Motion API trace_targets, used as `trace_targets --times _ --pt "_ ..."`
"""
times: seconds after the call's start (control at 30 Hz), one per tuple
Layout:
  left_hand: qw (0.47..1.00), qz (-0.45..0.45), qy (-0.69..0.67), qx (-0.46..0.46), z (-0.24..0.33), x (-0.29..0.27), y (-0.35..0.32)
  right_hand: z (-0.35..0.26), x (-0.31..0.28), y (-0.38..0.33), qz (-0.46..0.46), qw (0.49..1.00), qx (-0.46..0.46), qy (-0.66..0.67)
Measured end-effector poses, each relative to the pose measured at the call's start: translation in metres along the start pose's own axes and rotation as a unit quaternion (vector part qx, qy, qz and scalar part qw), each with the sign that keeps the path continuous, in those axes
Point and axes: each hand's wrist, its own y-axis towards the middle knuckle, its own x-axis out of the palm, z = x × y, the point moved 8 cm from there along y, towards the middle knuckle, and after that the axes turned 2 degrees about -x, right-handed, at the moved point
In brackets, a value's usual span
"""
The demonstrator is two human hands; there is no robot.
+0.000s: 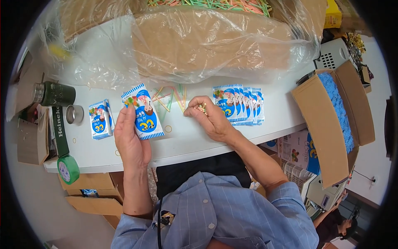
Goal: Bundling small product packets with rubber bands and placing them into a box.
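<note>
My left hand (132, 139) is closed on a blue and white candy packet (146, 112), held up above the white table with its printed front showing. In the closed fingers of my right hand (215, 122) is a bundle of thin straw-like sticks (202, 108), seen mostly by their pale ends. Between the hands, several loose pink, green and yellow sticks (169, 99) lie on the tabletop. An overlapping row of similar packets (238, 106) lies just right of my right hand. Left of my left hand sits a small stack of packets (99, 120).
A plastic-lined cardboard box (215, 41) of coloured sticks spans the table's far side. At left stand a dark green bottle (60, 93), a metal cup (74, 114) and green tape (69, 170). A carton of blue material (338, 114) is at right. Another person (333, 226) appears lower right.
</note>
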Motion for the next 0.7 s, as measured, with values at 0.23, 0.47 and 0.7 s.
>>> trace_targets --times 0.23,0.47,0.7 --pt "0.998 -0.026 0.031 -0.057 -0.016 -0.001 -0.003 0.001 0.001 -0.002 0.003 0.999 -0.016 -0.033" --pt "0.948 -0.169 0.239 0.125 -0.006 0.052 -0.035 0.001 0.000 -0.004 -0.002 0.999 0.015 -0.031" --pt "0.765 -0.321 0.445 0.339 -0.035 0.104 -0.041 0.003 0.001 -0.010 -0.013 0.995 -0.067 -0.071"
